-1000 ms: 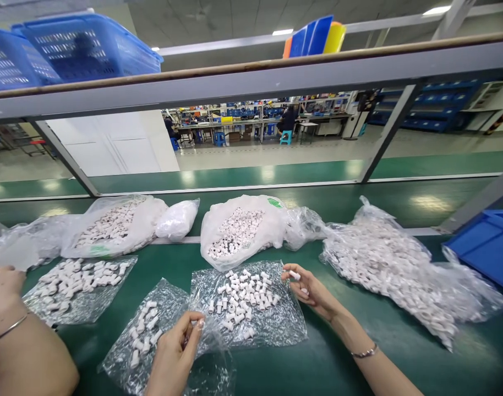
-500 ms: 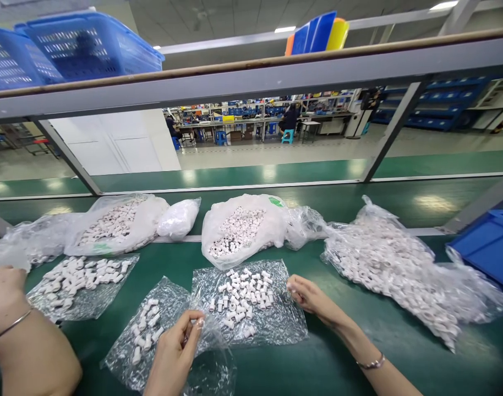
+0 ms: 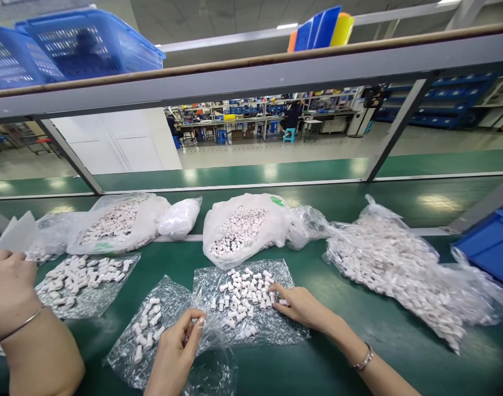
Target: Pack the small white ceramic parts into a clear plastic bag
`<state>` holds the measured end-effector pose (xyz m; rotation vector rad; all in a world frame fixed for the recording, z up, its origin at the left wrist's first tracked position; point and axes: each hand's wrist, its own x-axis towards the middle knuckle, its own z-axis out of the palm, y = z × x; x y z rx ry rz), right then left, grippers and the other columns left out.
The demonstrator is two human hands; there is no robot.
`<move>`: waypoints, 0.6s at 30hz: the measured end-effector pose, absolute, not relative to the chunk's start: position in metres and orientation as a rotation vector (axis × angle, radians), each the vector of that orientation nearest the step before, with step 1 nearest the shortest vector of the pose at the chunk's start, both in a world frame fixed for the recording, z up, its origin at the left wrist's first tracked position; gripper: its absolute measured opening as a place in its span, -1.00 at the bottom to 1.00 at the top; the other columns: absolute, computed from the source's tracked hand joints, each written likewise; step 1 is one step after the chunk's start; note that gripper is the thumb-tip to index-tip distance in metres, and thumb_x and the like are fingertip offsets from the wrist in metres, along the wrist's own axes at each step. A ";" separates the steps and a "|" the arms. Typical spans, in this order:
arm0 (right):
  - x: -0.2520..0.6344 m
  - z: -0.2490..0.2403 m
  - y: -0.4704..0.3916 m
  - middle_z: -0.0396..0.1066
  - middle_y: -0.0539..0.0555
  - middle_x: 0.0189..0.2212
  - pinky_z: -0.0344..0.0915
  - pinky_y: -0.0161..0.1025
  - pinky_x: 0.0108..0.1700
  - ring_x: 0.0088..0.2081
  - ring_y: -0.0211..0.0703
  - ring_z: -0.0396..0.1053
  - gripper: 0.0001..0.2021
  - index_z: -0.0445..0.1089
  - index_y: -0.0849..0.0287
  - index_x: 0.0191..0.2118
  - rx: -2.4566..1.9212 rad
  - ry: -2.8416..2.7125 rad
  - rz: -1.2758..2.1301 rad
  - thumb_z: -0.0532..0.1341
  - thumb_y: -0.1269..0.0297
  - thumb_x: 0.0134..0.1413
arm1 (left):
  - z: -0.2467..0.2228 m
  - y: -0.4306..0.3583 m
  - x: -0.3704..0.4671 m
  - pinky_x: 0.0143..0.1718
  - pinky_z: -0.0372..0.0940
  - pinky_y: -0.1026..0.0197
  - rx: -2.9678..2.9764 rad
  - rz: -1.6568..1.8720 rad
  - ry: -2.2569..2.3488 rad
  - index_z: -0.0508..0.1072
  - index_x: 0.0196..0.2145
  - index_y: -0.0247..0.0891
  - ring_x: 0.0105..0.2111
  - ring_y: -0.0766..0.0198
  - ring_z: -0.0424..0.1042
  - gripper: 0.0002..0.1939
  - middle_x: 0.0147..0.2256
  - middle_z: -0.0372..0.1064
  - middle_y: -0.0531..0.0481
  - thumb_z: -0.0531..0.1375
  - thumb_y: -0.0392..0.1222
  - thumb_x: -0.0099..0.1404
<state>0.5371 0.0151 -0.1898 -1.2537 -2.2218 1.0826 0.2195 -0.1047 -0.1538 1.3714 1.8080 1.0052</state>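
My left hand (image 3: 178, 345) pinches the edge of a clear plastic bag (image 3: 123, 352). Several white T-shaped pipe fittings (image 3: 142, 335) show through this bag, left of the hand. My right hand (image 3: 303, 309) reaches over the right edge of a loose pile of white fittings (image 3: 243, 297). These lie on a flat clear plastic bag (image 3: 290, 330). One white pipe fitting (image 3: 283, 302) is held in the right hand, between thumb and fingers, while the fingertips are around another at the pile's edge.
A co-worker's hand (image 3: 12, 280) is at the left, near fittings on plastic (image 3: 84, 278). Large bags of fittings stand behind: one left (image 3: 115, 225), one middle (image 3: 239, 231), one right (image 3: 383, 264). A blue bin (image 3: 488, 242) sits far right; a shelf beam (image 3: 251, 77) crosses above.
My right hand has moved left from the plastic's right edge onto the pile of fittings, its fingers spreading a little. My left hand stays put. The co-worker's hand has shifted slightly.
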 end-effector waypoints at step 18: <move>0.525 -0.197 0.038 0.42 0.07 -0.27 0.22 -0.20 -0.26 -0.28 -0.06 0.34 -0.75 0.37 0.07 -0.28 -1.380 -1.994 0.890 0.12 0.01 0.24 | -0.151 -0.106 0.221 -0.50 -0.21 0.25 1.369 0.972 1.851 0.43 -0.19 -0.14 -0.60 0.28 -0.03 -0.50 -0.60 -0.10 0.18 -0.01 0.31 0.32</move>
